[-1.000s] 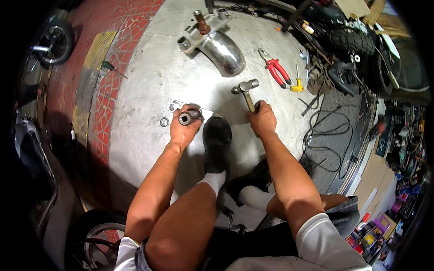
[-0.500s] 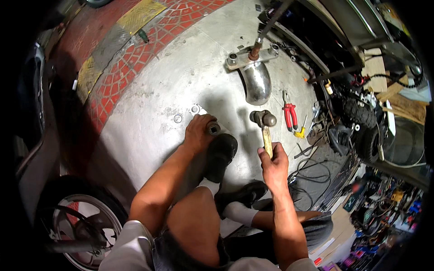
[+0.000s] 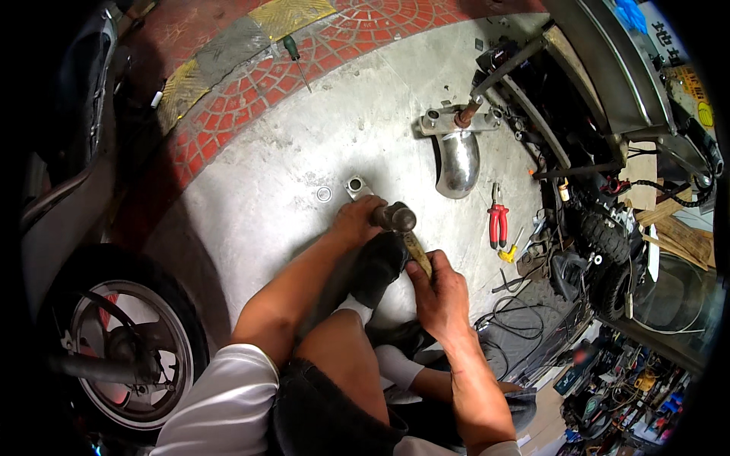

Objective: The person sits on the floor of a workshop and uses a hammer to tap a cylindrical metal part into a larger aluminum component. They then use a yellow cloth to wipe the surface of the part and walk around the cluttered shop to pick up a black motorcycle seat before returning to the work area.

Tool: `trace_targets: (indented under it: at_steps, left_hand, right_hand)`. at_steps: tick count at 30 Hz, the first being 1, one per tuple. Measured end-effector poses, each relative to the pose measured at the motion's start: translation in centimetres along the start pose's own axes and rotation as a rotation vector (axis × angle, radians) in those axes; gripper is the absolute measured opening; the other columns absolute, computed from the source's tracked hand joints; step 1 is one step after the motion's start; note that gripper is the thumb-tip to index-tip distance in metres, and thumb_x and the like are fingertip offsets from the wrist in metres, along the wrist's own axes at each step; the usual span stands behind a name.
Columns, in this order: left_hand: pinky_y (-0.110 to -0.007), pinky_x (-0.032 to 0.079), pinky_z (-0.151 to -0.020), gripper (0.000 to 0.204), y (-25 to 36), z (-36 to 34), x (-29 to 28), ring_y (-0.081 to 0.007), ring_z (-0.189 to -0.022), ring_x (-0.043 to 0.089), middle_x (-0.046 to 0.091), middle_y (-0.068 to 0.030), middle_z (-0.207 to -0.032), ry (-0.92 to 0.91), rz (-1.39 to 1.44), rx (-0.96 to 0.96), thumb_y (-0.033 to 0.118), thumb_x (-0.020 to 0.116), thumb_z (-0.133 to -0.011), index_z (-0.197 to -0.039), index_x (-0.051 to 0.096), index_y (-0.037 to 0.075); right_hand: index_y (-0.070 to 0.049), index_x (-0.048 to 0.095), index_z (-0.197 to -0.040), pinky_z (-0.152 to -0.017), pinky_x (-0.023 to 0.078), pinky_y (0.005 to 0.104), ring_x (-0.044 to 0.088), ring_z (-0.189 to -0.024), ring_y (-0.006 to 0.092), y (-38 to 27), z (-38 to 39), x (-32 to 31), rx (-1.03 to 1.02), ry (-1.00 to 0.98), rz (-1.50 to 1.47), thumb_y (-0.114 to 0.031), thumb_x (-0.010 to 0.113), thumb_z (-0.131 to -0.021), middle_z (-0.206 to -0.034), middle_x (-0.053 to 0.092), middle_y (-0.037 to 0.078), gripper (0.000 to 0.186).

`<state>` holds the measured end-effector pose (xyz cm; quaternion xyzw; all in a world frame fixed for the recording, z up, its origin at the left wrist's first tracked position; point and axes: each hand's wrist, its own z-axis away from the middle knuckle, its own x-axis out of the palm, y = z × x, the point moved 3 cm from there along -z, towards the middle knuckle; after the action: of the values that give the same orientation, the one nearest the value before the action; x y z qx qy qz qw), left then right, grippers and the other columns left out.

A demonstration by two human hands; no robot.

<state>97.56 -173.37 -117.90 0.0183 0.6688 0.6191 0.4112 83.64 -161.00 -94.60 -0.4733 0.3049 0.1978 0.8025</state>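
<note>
While the person sits on the ground with knees up, the right hand (image 3: 441, 292) is wrapped tight around the wooden handle of a hammer (image 3: 403, 228). The hammer's dark metal head is up at 12 o'clock from that hand. It sits right by the fingers of the left hand (image 3: 356, 220). The left hand is pressed down on something small on the grey floor (image 3: 304, 159), but I cannot tell what it holds or how its fingers are curled. A black shoe (image 3: 378, 266) is just below the hammer head. At 11 o'clock from the left hand lie a small metal block (image 3: 356, 186) and a ring (image 3: 324, 194). Red pliers (image 3: 498, 225) lie at 3 o'clock. A shiny curved pipe (image 3: 458, 161) is farther off at 1 o'clock. A green screwdriver (image 3: 296, 59) lies on the red bricks, far at 11 o'clock.
</note>
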Motion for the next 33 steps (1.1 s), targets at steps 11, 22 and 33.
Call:
trace_targets:
  at_steps: [11,22,33]
  left_hand:
    - [-0.043,0.043,-0.105,0.051,1.6,0.8,-0.9,-0.0258,-0.117,0.065,0.068,-0.0060,-0.127,-0.124,-0.236,-0.196,0.035,0.079,-0.082,-0.127,0.064,0.018]
    - [-0.047,0.050,-0.098,0.062,-0.5,0.9,-1.2,-0.0354,-0.105,0.067,0.074,-0.0071,-0.117,-0.048,-0.181,-0.164,0.036,0.082,-0.079,-0.137,0.062,0.026]
    - [-0.044,0.040,-0.101,0.060,-2.4,1.6,-0.6,-0.0270,-0.110,0.067,0.072,-0.0076,-0.122,-0.054,-0.272,-0.047,0.031,0.080,-0.081,-0.136,0.060,0.016]
  right_hand:
    - [-0.001,0.065,-0.098,-0.063,0.051,0.0333,0.062,-0.068,0.0195,-5.7,3.7,-6.1,-0.299,0.211,-0.728,-0.008,0.067,-0.091,-0.082,0.067,0.011,0.010]
    - [-0.001,0.060,-0.091,-0.067,0.048,0.0573,0.063,-0.074,0.0517,-0.2,-0.8,1.8,0.078,0.032,0.253,-0.047,0.056,-0.103,-0.070,0.065,0.027,0.048]
    - [-0.004,0.063,-0.097,-0.059,0.046,0.0375,0.060,-0.063,0.0319,-4.9,2.6,-2.8,-0.105,0.388,-0.551,-0.033,0.064,-0.101,-0.075,0.064,0.014,0.029]
